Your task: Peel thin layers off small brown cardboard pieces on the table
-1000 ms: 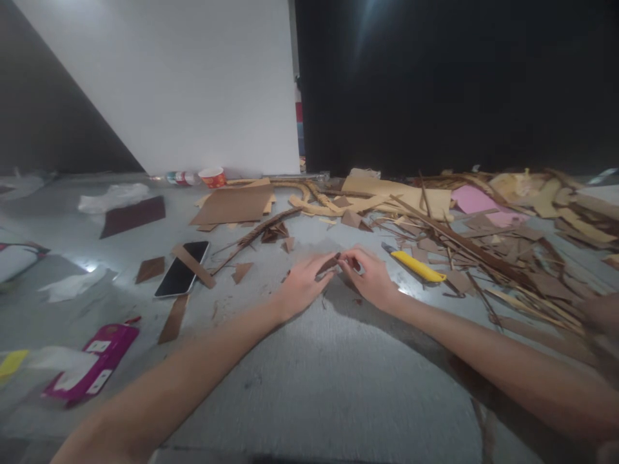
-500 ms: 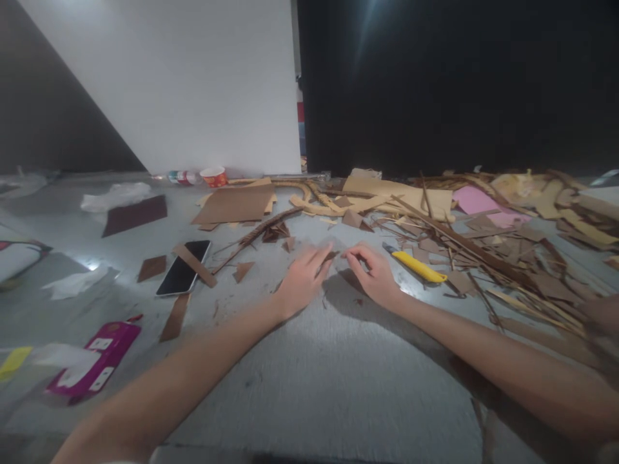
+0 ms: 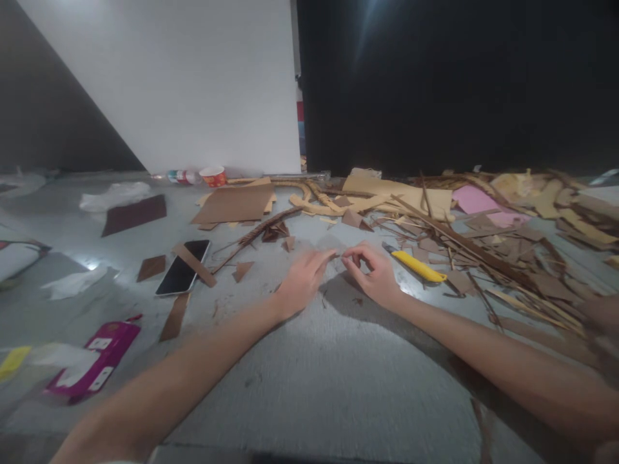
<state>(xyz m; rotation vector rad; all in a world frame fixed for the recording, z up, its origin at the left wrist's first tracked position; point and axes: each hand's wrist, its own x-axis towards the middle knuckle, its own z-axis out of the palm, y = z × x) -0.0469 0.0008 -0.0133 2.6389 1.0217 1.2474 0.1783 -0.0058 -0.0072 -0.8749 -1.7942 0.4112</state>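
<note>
My left hand [image 3: 304, 281] is over the grey table in the middle, its fingers pressed together and pointing towards my other hand. Whatever lies between those fingers is hidden. Close by on the right, my right hand [image 3: 371, 276] pinches thumb against forefinger, making a ring; anything in the pinch is too small to name. A narrow gap separates the fingertips of both hands. Right of them lies a yellow utility knife [image 3: 418, 266] with its blade end towards my right hand. Small folded brown pieces [image 3: 275, 232] rest beyond my left hand.
A phone [image 3: 184, 274] with a brown strip across it lies left, near a purple tissue pack [image 3: 104, 357]. Brown sheets [image 3: 235, 203], a braided strand [image 3: 261, 231] and a paper cup [image 3: 213, 176] are farther back. Brown scraps [image 3: 503, 248] cover the right side. Part of another person's hand [image 3: 604, 316] shows at the right edge.
A small dark brown bit seen at my left fingertips is now out of sight. My left fingers have drawn together, and my right thumb and forefinger form a rounder pinch.
</note>
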